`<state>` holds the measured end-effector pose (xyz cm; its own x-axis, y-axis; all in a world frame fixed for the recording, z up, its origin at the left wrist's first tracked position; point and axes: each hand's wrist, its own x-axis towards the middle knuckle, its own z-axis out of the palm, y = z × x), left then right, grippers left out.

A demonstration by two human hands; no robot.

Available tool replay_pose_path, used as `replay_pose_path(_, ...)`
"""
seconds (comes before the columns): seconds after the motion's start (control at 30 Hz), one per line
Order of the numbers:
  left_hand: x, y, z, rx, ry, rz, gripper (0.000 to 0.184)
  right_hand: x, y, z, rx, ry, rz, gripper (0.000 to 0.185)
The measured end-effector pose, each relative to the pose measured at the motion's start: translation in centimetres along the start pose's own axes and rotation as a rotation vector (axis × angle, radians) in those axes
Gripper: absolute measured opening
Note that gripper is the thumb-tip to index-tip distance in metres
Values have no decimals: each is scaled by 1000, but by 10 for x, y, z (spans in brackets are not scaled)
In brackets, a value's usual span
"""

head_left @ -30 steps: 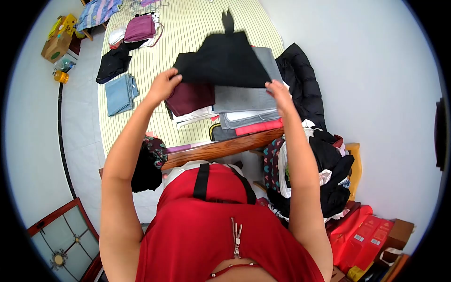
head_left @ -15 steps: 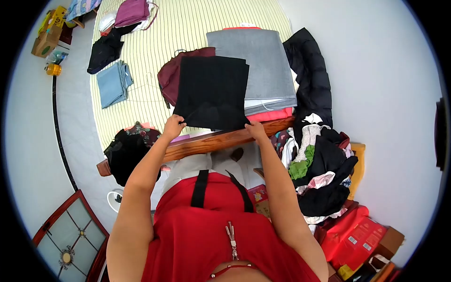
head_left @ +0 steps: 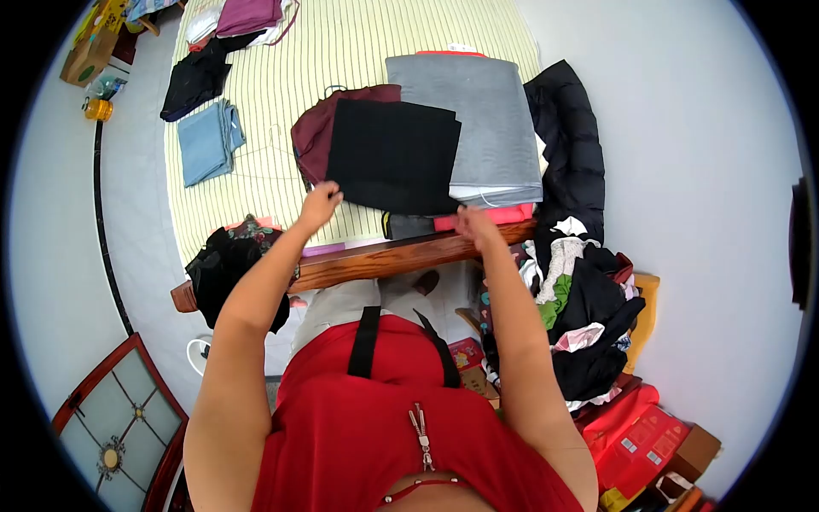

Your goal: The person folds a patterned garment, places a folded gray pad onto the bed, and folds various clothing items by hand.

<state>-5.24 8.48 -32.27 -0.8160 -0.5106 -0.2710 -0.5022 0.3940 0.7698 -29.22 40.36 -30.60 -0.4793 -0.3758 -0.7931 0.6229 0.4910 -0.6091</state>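
A black folded cloth lies nearly flat on the striped bed, over part of a maroon garment and the left edge of a grey folded cloth. At its lower left corner, my left hand is closed on the edge. My right hand is beside the lower right corner, blurred; whether its fingers still grip the cloth cannot be made out. Red and dark grey folded cloths show beneath, near the wooden bed rail.
Blue folded jeans and black clothes lie at the bed's left. A black puffer jacket runs along the right edge. Heaped clothes sit right of the rail, black garments hang at its left end.
The black cloth has come down from the air and been spread on the pile. Both hands moved toward my body with it, then slightly back up from the rail.
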Motion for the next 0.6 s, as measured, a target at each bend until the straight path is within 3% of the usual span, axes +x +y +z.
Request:
replay_pose_path(0.07, 49, 10, -13, 11, 88, 75, 16, 12, -37, 5, 220, 36, -139, 15)
replay_pose_path(0.1, 65, 23, -15, -114, 318, 182, 14, 6, -62, 18, 405, 86, -228, 17)
replay_pose_path(0.13, 86, 34, -27, -115, 325, 221, 21, 4, -82, 26, 445, 118, -279, 19)
replay_pose_path(0.23, 109, 75, -34, -211, 501, 66, 37, 3, -104, 40, 462, 171, -369, 26)
replay_pose_path(0.33, 96, 70, -20, -294, 300, 55, 33, 2, -86, 54, 262, 80, -346, 28)
replay_pose_path(0.4, 73, 38, 6, -126, 266, 138, 30, 0, -47, 61, 88, -2, -309, 33)
replay_pose_path(0.47, 27, 10, 25, -116, 46, 40, 32, -2, 5, 58, -176, -77, -288, 30)
replay_pose_path(0.5, 8, -32, 46, -2, -103, -35, 40, -1, 41, 53, -188, -103, -300, 29)
replay_pose_path(0.53, -18, -31, 41, 108, -311, -148, 47, -5, 74, 48, -196, -122, -313, 28)
replay_pose_path(0.6, -72, -68, 51, 94, -480, -185, 42, -37, 120, 41, -184, -70, -173, 23)
